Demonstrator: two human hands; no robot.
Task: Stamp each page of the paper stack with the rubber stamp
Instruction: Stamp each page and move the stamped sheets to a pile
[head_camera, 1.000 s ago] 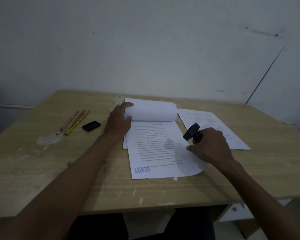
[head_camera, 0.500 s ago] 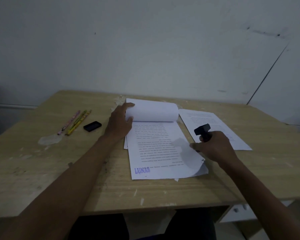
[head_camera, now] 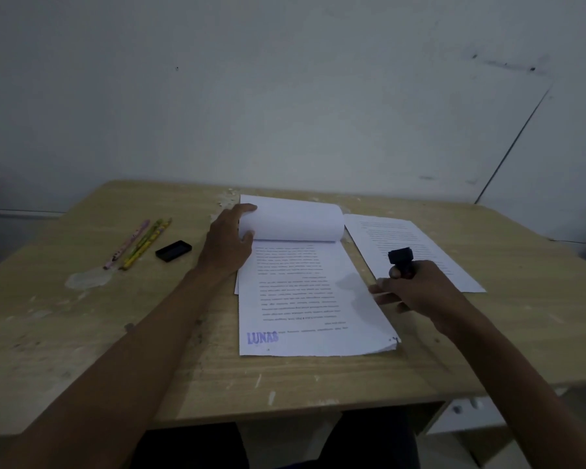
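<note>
A paper stack (head_camera: 305, 299) lies in the middle of the wooden table (head_camera: 82, 333). Its open page carries a blue "LUNAS" stamp mark (head_camera: 263, 337) at the near left corner. Earlier pages are rolled back into a curl (head_camera: 295, 221) at the far end, and my left hand (head_camera: 229, 242) holds that curl by its left edge. My right hand (head_camera: 416, 289) grips the black rubber stamp (head_camera: 401, 260) upright beside the stack's right edge, with its fingertips touching the page edge.
A single printed sheet (head_camera: 410, 245) lies to the right of the stack, partly under my right hand. Left of the stack sit a black ink pad (head_camera: 173, 251) and three pencils (head_camera: 137, 243). A wall stands behind the table.
My right hand has drawn the stamp right, off the page to its right edge, and turned it upright. The lifted near right corner has dropped flat. My left hand stays on the curl.
</note>
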